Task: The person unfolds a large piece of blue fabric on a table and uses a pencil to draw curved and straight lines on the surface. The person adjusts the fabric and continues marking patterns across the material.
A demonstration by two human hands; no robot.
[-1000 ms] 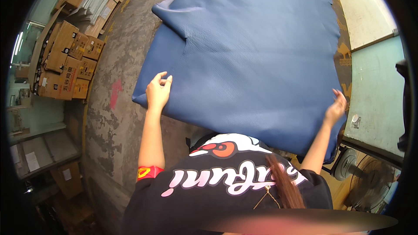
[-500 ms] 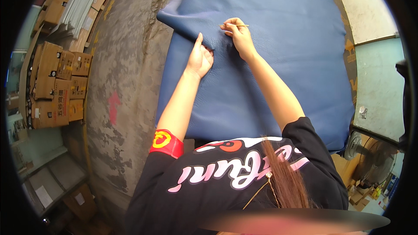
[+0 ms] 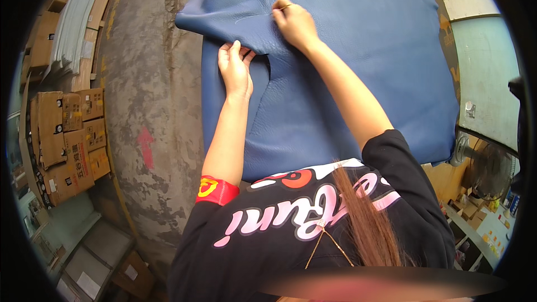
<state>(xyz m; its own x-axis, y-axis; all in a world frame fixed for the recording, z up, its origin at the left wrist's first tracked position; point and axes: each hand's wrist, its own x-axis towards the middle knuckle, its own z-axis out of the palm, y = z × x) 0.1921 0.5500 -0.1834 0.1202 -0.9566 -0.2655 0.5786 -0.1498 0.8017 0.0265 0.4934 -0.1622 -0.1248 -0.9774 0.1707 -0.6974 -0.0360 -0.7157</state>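
A large blue leather sheet [image 3: 363, 72] lies spread in front of me, its grain wrinkled near my hands. My left hand [image 3: 235, 70] grips its raised left edge, thumb on top and fingers partly hidden beneath. Under that edge another blue layer [image 3: 215, 72] shows, with a dark gap between them. My right hand [image 3: 296, 27] is closed round a thin gold-coloured stick [image 3: 286, 6], most of which the fingers hide. A faint pale curved line [image 3: 251, 19] runs over the leather just left of the right hand.
Stacked cardboard boxes [image 3: 70, 140] and long pale sheets [image 3: 78, 19] stand on the left, across a worn grey floor [image 3: 145, 72] bearing a red arrow [image 3: 146, 148]. A fan [image 3: 491, 170] stands at the right, below a pale green panel [image 3: 486, 78].
My left hand has drawn the leather edge leftward and up, widening the gap below. My right hand has moved up and left, tilting the stick. The pale curved line now shows.
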